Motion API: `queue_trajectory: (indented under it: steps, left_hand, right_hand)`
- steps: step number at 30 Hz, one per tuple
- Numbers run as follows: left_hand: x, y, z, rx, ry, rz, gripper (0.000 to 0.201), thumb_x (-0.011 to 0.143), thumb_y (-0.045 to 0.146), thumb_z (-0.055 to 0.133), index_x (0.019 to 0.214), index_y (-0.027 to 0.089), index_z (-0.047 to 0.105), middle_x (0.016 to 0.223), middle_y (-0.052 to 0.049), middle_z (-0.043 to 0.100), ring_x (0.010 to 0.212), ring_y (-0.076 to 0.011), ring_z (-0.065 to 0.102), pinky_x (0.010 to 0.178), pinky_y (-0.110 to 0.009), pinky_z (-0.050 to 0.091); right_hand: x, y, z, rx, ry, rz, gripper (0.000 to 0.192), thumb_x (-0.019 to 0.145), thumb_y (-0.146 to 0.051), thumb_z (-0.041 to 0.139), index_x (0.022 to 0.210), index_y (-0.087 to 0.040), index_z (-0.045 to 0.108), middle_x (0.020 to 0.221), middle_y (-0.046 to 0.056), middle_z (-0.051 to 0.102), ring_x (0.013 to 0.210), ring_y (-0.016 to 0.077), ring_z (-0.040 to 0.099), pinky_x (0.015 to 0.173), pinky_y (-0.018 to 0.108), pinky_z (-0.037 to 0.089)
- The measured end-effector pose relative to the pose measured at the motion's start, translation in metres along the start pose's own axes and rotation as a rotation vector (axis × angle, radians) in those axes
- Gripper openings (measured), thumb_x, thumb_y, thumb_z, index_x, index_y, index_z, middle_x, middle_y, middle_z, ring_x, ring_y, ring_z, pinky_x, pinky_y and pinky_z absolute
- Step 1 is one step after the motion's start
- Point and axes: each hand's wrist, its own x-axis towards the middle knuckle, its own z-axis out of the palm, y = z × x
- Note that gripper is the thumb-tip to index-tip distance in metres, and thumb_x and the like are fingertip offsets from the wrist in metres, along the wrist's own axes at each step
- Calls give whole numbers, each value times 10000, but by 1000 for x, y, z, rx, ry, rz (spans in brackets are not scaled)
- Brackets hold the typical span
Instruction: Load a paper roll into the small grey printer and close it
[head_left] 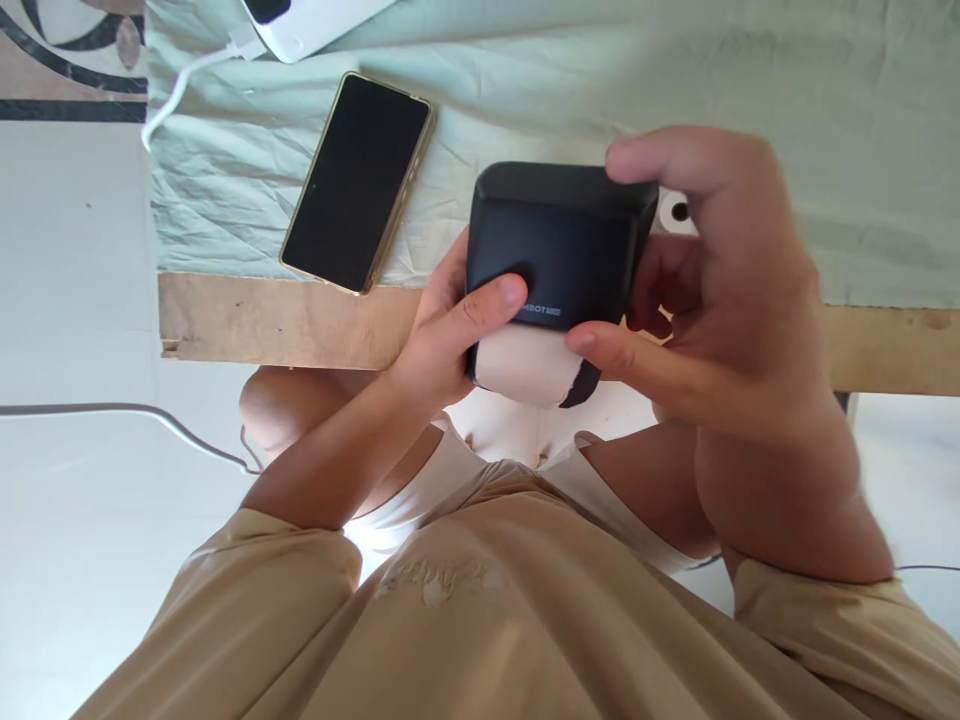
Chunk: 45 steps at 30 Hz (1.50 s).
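Note:
A black portable receipt printer (559, 245) is held up in front of me over the table's near edge. From its lower side a strip of white paper (529, 365) curls out, its right end torn unevenly. My left hand (442, 335) grips the printer's left side, thumb lying on the front near the partly covered lettering. On the right side, my right hand (739, 290) also clasps it, with a finger on the upper right corner and the thumb at the lower edge beside the paper. Behind the right hand a small white paper roll (677, 212) is partly hidden.
A smartphone (358, 185) with a dark screen lies on the pale green cloth (862, 150) to the left. Behind it, a white device (322, 25) has a white cable (184, 85) plugged in. The table's wooden edge (277, 320) runs across in front of my knees.

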Motion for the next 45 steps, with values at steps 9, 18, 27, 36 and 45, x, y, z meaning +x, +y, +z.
queue_trajectory:
  steps: [9, 18, 27, 36, 45]
  left_hand:
    - [-1, 0, -13, -71, -113, 24, 523, 842, 425, 946, 1299, 288, 732, 1046, -25, 764, 873, -267, 798, 695, -352, 609]
    - [2, 4, -5, -46, -43, 40, 292, 942, 396, 814, 1199, 261, 788, 988, -27, 775, 1212, -323, 815, 847, -360, 668]
    - [14, 14, -1, -103, 151, -194, 328, 1126, 419, 537, 925, 242, 727, 903, -34, 828, 1268, -293, 811, 1023, -400, 720]
    - [8, 16, -3, -96, 110, -103, 246, 1060, 375, 680, 858, 254, 752, 701, 0, 709, 1007, -252, 838, 969, -375, 715]
    - [2, 10, -7, 25, -56, -69, 454, 970, 630, 840, 1260, 282, 810, 1414, -30, 831, 1555, -343, 654, 1273, -446, 588]
  right_hand:
    - [-6, -10, 4, -101, -9, 60, 400, 984, -287, 700, 1380, -307, 652, 1493, 79, 685, 1353, 333, 725, 1106, 556, 688]
    - [8, -8, 4, -131, -22, 47, 318, 1001, -261, 663, 1319, -282, 668, 1471, 102, 721, 1451, 341, 675, 1014, 500, 692]
    - [2, 5, -11, -154, -36, 12, 388, 954, -309, 763, 1334, -273, 696, 1552, 149, 636, 1186, 291, 802, 706, 399, 687]
    - [3, 1, -9, -221, 16, -54, 316, 971, -387, 781, 1264, -294, 706, 1299, 115, 651, 1146, 281, 753, 648, 376, 659]
    - [4, -3, -12, -384, 188, -154, 69, 1010, -333, 742, 1030, -324, 677, 751, -30, 570, 622, 173, 556, 553, 357, 496]
